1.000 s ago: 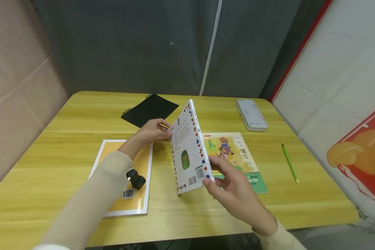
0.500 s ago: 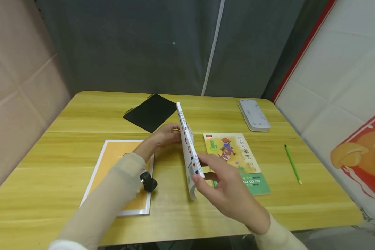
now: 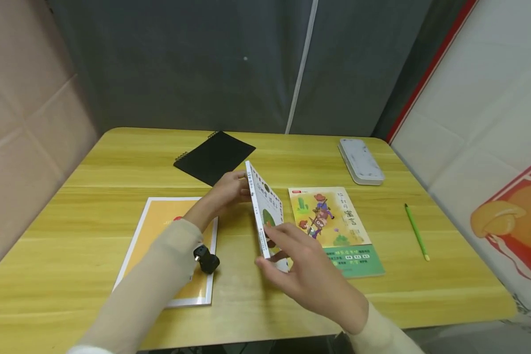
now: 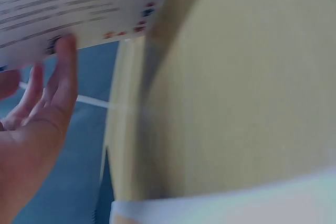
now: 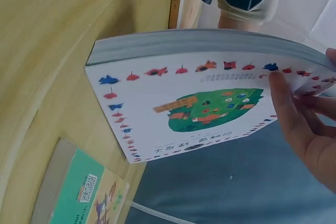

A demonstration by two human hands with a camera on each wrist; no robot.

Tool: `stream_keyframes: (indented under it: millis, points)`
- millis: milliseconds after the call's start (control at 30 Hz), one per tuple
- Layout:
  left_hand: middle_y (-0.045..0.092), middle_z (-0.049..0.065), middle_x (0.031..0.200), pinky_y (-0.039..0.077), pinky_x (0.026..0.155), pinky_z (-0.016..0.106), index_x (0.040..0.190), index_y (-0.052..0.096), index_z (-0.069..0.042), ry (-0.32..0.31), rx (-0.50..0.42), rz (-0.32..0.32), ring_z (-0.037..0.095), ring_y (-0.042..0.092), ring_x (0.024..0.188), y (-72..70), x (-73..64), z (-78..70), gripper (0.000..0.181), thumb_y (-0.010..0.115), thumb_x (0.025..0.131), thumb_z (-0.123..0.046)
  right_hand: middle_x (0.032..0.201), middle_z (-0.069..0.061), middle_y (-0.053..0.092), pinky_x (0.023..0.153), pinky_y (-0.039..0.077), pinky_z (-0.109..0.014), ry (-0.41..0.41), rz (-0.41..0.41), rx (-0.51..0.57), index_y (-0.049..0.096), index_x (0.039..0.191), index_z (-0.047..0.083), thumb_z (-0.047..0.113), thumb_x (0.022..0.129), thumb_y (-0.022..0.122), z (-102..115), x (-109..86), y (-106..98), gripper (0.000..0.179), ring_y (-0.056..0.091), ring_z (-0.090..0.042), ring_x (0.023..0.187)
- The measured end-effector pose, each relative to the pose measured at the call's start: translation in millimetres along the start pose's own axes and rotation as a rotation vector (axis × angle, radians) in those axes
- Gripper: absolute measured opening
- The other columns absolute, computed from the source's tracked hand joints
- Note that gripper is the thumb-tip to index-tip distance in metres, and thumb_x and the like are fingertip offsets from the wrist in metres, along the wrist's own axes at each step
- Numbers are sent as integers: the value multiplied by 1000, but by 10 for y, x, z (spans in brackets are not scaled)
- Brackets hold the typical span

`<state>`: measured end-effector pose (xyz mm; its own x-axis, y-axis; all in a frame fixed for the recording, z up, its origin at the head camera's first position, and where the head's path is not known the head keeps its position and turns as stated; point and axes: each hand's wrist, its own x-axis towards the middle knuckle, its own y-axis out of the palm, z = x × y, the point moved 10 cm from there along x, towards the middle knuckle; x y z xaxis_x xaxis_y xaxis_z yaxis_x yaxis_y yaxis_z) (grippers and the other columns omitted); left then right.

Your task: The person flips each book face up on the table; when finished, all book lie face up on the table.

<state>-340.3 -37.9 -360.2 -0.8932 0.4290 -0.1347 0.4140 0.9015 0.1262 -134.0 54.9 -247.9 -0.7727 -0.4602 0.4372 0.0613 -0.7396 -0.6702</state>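
A white storybook (image 3: 267,194), its cover bordered with small red and blue figures, stands on edge and tilted over the middle of the table. My right hand (image 3: 316,270) pinches its near end, the thumb at the narrow edge and fingers over the cover. The right wrist view shows the green picture on that cover and the book bending slightly at the right fingers (image 5: 286,103). Behind the book, my left hand (image 3: 227,191) is partly hidden. In the left wrist view a fingertip (image 4: 66,43) touches the printed back cover, the other fingers beside its edge.
Left lies an orange book with a white border (image 3: 159,221); behind it is a black spiral notebook (image 3: 217,157). A yellow-and-green picture book (image 3: 356,263) lies right of centre, with a white case (image 3: 361,162) and a green pencil (image 3: 417,232) farther right.
The storybook has turned from showing its back cover, through edge-on, to showing its front cover on the right. My right hand has shifted slightly left, and the left hand stays behind the book.
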Motion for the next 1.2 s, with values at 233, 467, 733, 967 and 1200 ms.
stream_keyframes:
  millis: [233,467,733,967,1200]
  points:
    - [70,3,78,55,69,28,103,62,7,-6,198,119,13,66,70,4,-121,-197,56,36,103,-43,106,-5,62,67,52,-18,-39,-17,-221,70,116,2,26,80,83,-35,10,160,45,58,-12,82]
    - [65,4,74,42,54,26,112,69,3,-83,588,-37,11,50,55,-264,-163,-137,27,59,96,-17,110,-2,62,77,53,-23,-70,23,-388,70,110,8,36,79,83,-60,-28,450,44,57,-10,92]
    - [65,11,89,43,55,27,120,68,-2,-92,642,-121,14,48,54,-466,-197,4,29,62,97,-19,106,2,65,79,52,-30,23,89,-458,70,101,12,34,76,85,-424,-156,535,36,60,-12,91]
    - [64,11,89,40,54,25,114,71,-4,-82,734,-162,14,50,57,-571,-206,81,28,67,95,-24,118,-6,63,94,49,-45,220,192,-500,71,107,9,22,73,86,-844,-371,417,40,58,-23,108]
    - [70,14,105,47,71,28,116,72,-4,-105,788,-183,20,61,81,-598,-210,115,32,69,93,-27,122,-5,62,96,48,-46,278,253,-524,71,114,8,17,77,84,-1020,-483,346,41,57,-22,110]
